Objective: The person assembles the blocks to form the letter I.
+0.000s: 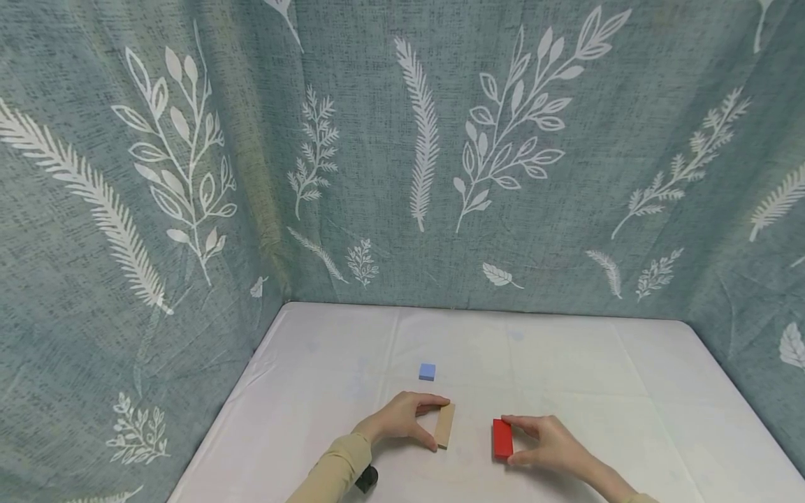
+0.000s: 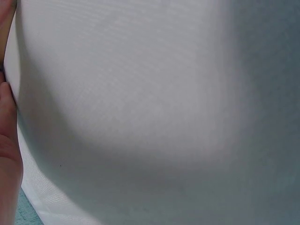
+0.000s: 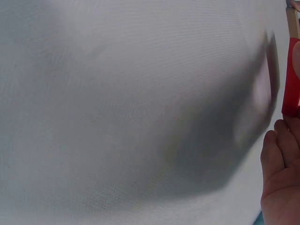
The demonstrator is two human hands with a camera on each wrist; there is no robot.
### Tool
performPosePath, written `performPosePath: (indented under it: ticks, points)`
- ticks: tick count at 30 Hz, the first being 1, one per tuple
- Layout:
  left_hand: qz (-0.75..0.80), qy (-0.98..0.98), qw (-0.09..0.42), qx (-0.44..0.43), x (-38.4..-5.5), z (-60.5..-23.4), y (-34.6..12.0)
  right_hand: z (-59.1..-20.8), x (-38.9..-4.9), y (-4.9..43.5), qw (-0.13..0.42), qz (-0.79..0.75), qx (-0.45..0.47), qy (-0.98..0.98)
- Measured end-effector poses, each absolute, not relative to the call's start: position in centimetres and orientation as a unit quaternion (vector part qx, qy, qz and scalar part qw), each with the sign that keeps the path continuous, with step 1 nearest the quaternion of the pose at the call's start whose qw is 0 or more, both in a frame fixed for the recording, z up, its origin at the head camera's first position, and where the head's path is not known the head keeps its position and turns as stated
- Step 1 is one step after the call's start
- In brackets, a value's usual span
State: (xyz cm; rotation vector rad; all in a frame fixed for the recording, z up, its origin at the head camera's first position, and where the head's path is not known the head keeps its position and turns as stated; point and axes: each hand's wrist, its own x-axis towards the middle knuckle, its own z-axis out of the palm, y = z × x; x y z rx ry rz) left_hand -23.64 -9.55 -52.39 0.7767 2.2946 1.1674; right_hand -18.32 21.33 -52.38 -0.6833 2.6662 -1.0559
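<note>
In the head view my left hand (image 1: 402, 418) spans a flat, light wooden block (image 1: 445, 427), fingers at its far end and thumb by its near end. To the right of it, my right hand (image 1: 555, 444) pinches a red rectangular block (image 1: 502, 439) lengthwise between fingers and thumb. The right wrist view catches the red block (image 3: 290, 89) at its right edge, above a shadow on the white cloth. Only a sliver of the wooden block (image 2: 6, 33) enters the left wrist view. A gap separates the two blocks.
Beyond the left hand, a small blue block (image 1: 427, 372) lies on the white-covered table (image 1: 566, 363). A black object (image 1: 367, 479) sits by the left sleeve, partly hidden. Green-blue curtains (image 1: 377, 175) with white leaf prints enclose the back and sides.
</note>
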Motion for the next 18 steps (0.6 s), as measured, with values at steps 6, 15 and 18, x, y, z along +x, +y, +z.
performPosePath:
  ticks: [6,15,18]
  points:
    - [0.415,0.835,0.222,0.285,-23.69,-52.55,-9.57,-52.65,-18.1,21.34,0.085,-0.336,-0.232,0.909]
    - [0.415,0.837,0.225,0.276,-23.74,-52.63,-9.54,-52.86,-17.92,21.32,0.07,-0.334,-0.243,0.908]
    - [0.415,0.837,0.226,0.275,-23.76,-52.64,-9.51,-53.04,-17.85,21.34,0.064,-0.333,-0.243,0.909]
